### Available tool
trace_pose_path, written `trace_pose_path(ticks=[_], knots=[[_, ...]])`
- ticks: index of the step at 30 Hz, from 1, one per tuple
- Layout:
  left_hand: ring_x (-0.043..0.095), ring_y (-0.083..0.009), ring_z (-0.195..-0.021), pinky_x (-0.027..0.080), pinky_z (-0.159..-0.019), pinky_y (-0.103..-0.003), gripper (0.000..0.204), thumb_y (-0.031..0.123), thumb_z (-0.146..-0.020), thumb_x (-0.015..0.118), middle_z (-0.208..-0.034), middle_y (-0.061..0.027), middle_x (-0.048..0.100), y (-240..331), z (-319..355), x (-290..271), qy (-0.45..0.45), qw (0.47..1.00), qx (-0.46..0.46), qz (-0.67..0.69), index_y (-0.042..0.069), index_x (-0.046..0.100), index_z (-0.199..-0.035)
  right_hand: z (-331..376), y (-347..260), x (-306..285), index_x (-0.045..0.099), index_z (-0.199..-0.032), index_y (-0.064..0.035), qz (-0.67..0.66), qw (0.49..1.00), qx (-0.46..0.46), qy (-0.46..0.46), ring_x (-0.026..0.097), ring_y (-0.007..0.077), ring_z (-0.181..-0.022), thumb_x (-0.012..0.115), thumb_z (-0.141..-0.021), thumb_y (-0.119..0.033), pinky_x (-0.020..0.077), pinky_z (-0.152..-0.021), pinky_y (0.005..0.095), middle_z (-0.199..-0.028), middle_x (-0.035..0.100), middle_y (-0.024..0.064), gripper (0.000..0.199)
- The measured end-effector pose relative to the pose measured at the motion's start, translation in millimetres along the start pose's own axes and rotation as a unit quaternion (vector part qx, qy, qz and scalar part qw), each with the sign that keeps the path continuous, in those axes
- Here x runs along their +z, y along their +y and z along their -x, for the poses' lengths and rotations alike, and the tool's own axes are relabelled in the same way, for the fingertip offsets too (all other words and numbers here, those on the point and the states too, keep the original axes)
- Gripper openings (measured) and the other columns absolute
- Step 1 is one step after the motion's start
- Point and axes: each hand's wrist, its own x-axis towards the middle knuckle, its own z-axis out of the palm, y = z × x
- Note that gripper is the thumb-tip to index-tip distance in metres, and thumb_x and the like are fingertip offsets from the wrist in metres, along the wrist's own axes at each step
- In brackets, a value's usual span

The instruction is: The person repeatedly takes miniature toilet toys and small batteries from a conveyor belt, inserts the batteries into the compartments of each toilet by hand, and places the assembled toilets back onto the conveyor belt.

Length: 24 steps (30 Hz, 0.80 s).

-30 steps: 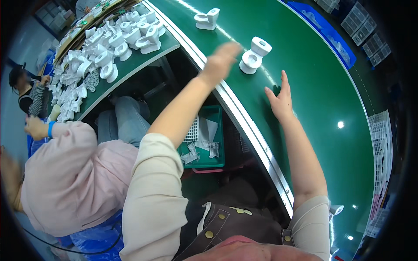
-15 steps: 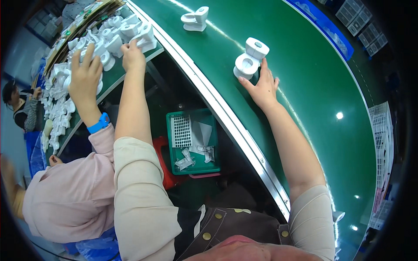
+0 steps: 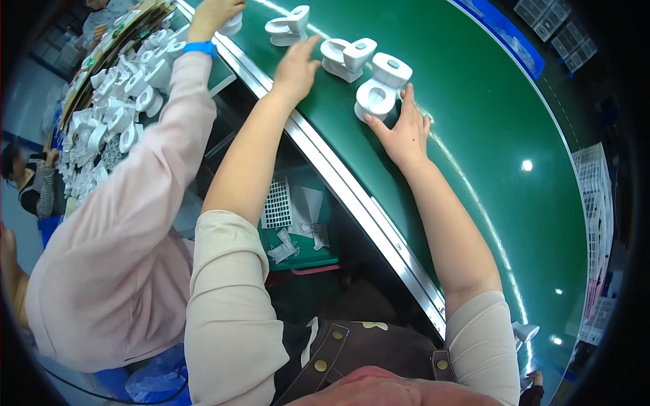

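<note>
Left of the toy toilet [image 3: 384, 84] gripped by the right hand [image 3: 406, 135], 1 more miniature toilet [image 3: 350, 58] has appeared, extending the row; left hand [image 3: 295, 73] spread, apparently empty.

White grid panel [image 3: 277, 205] inside a green tray [image 3: 315, 258]

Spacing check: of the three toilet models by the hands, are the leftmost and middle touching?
Apart. The head view shows green surface between the leftmost toilet model and the middle toilet model.
</note>
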Motion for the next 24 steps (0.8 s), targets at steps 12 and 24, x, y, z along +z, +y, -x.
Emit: trace_pose_path(ticks=[12,24], knots=[[0.061,-0.0298,-0.096,0.049,-0.086,-0.039,0.028,0.009,-0.089,0.06,-0.108,-0.0134,0.063,-49.1,-8.2,-10.8,0.134,0.985,-0.1,-0.04,0.007,0.064,-0.116,-7.4,-7.7,-4.7,-0.003,-0.152,0.0028,-0.129,0.99,0.052,0.013,0.032,0.0373,-0.142,0.077,-0.064,-0.065,0.0012,-0.114,0.0628,-0.151,0.033,0.0242,0.137],[0.064,-0.0211,-0.082,0.051,-0.062,-0.03,0.035,0.003,-0.096,0.051,-0.102,-0.0171,0.06,104.2,54.8,10.5,0.001,0.791,-0.281,0.544,-0.001,0.037,-0.129,-19.9,20.1,-11.6,0.031,-0.145,0.0011,-0.424,0.902,0.062,0.052,0.058,0.0317,-0.118,0.081,-0.075,-0.02,0.0485,-0.096,0.0371,-0.131,0.055,0.023,0.088]])
